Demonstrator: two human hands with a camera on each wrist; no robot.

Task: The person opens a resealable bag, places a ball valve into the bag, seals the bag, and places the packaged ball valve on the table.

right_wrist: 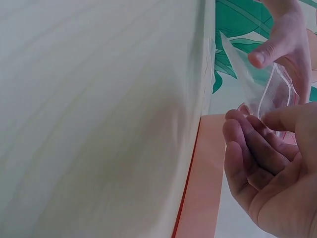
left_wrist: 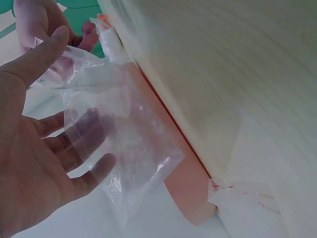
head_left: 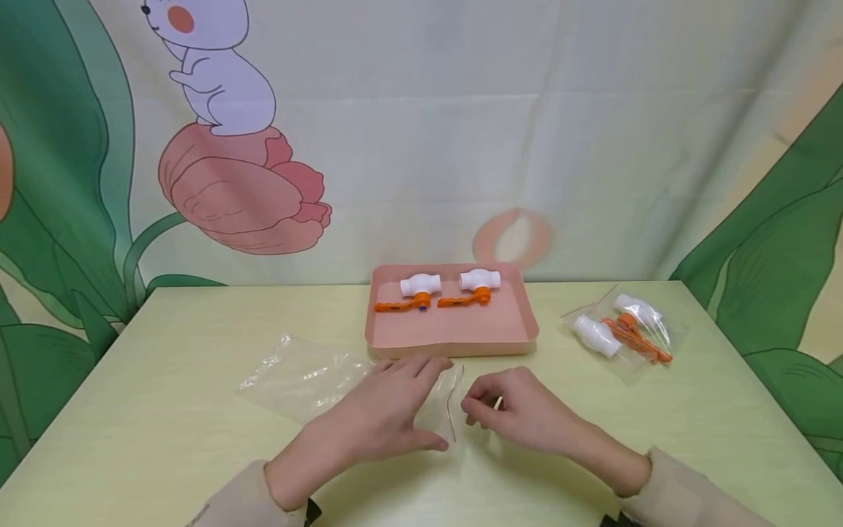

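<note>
A clear zip bag [head_left: 440, 410] is between the two hands, in front of the tray. My right hand [head_left: 527, 413] pinches its open-end edge with thumb and forefinger, the other fingers curled, as the right wrist view shows on the bag [right_wrist: 270, 91]. Over the bag is my left hand [head_left: 372, 413], thumb and fingers spread apart. From the left wrist, the thumb of that hand [left_wrist: 37, 144] lies at the bag's near side and the fingers show through the film [left_wrist: 124, 129]. No contents are visible inside the bag.
Two white valves [head_left: 420, 285] with orange handles lie in a pink tray [head_left: 454, 350] at the table's back. A clear bag [head_left: 626, 333] with white and orange valves sits at right. More clear plastic [head_left: 296, 377] lies left of the tray.
</note>
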